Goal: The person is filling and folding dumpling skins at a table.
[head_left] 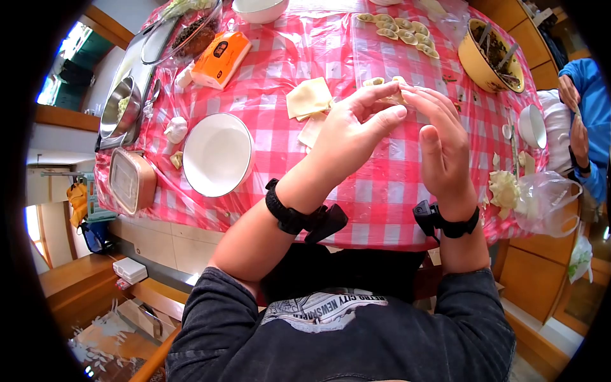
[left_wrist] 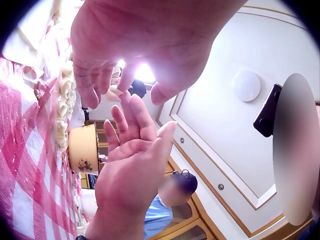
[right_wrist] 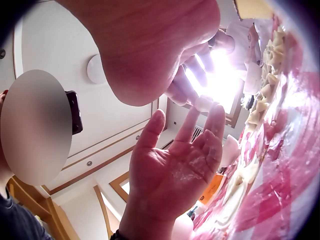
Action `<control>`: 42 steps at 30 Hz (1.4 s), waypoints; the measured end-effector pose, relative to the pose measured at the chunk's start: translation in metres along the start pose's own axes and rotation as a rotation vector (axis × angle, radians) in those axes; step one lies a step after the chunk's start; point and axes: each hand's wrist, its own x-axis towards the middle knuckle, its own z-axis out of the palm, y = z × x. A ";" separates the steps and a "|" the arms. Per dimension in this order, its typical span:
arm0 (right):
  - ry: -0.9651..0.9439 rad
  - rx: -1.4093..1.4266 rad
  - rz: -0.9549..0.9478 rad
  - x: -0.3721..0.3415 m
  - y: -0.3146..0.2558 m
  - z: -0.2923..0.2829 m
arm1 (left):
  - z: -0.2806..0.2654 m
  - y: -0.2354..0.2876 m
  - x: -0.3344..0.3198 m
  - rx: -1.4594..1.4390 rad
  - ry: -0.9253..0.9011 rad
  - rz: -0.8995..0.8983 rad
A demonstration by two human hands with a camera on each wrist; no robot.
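My left hand (head_left: 356,130) and right hand (head_left: 445,140) meet fingertip to fingertip above the table. Between them they pinch a small pale wonton (left_wrist: 114,93), mostly hidden by the fingers; it appears as a whitish piece (right_wrist: 204,103) in the right wrist view. Both thumbs stand apart from it, and a pale smear marks the left palm. Beneath my left forearm and hand lie square wonton wrappers (head_left: 309,99), loosely overlapping. Another wonton (head_left: 373,81) shows just beyond the left fingers. Several finished wontons (head_left: 404,28) sit in rows farther back.
A white bowl (head_left: 217,155) stands left of my arm, near garlic (head_left: 175,130), a lidded container (head_left: 132,180) and an orange tissue pack (head_left: 221,60). At right are a yellow pot (head_left: 474,60) of dark filling and a plastic bag (head_left: 547,204). Someone in blue (head_left: 589,114) sits there.
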 end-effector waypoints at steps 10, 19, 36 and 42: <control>0.027 -0.002 -0.017 0.001 -0.003 0.000 | -0.005 0.001 0.001 0.043 -0.031 -0.027; 0.038 0.026 -0.014 -0.002 0.000 0.002 | -0.004 -0.002 0.001 -0.037 0.006 -0.038; 0.028 0.042 0.000 -0.001 -0.002 0.003 | -0.005 -0.004 0.001 -0.003 0.019 -0.034; 0.040 0.045 0.013 -0.001 -0.003 0.004 | -0.002 -0.001 -0.001 0.079 0.005 -0.045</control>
